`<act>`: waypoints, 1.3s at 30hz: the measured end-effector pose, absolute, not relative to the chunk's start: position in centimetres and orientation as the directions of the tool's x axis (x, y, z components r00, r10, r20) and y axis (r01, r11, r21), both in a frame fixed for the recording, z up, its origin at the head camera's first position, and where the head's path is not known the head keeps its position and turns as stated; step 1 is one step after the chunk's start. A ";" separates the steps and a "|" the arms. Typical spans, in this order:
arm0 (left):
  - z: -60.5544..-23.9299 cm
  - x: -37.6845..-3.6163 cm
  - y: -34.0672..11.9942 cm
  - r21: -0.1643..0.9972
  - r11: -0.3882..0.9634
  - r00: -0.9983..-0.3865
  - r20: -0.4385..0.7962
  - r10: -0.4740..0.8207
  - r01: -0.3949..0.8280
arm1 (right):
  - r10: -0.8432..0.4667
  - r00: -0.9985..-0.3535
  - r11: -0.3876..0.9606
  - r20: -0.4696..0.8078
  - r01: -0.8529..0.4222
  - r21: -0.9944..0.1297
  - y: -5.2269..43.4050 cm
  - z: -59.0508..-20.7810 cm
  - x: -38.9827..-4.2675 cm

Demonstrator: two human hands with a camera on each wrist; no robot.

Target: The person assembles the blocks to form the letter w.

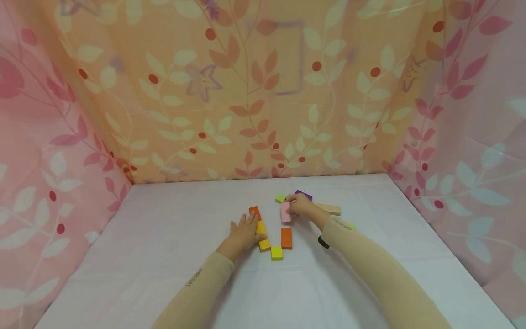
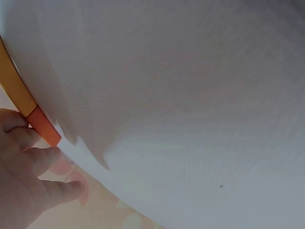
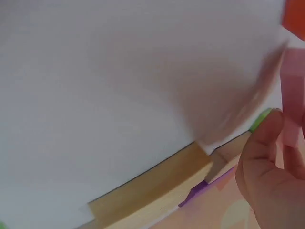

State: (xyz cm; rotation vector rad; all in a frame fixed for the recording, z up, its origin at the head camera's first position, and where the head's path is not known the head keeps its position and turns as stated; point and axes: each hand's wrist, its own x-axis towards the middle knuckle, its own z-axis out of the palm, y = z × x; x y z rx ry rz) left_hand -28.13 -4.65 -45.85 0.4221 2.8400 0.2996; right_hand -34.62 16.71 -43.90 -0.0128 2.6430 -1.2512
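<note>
Head view: the left hand [image 1: 244, 230] lies flat, fingers straight, against a line of orange and yellow blocks [image 1: 260, 228] near the middle of the white table [image 1: 164, 237]. The right hand [image 1: 302, 205] pinches a pink block [image 1: 285, 212] just right of that line. An orange block [image 1: 286, 237] and a yellow cube [image 1: 276, 252] lie nearer; a green cube [image 1: 281, 198], a purple block [image 1: 304, 195] and a plain wooden block [image 1: 330, 209] lie farther, partly hidden by the hand.

Left wrist view: the straight fingers [image 2: 33, 162] touch the orange end of the line [image 2: 44, 126]; the rest is cut off at the left edge.

Right wrist view: blurred. The fingers [image 3: 267, 157] curl round the pink block [image 3: 291, 95]; the wooden block [image 3: 157, 188] lies on the left, with the purple block [image 3: 196, 192] just behind it.
</note>
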 end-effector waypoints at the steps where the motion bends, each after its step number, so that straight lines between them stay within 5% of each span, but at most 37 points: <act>1: -45.8 -28.1 -4.7 0.239 0.936 -0.926 -0.217 0.310 0.257 | -0.111 -0.970 0.662 -0.214 0.089 -0.744 16.8 -44.0 -34.5; 5: -45.9 -28.2 -4.7 0.241 0.933 -0.924 -0.211 0.318 0.266 | -0.152 -0.961 0.756 -0.231 0.037 -0.653 17.0 -44.3 -34.0; 39: -46.0 -28.3 -4.6 0.262 0.931 -0.920 -0.231 0.316 0.254 | -0.153 -0.937 0.705 -0.313 0.119 -0.699 17.2 -45.4 -33.7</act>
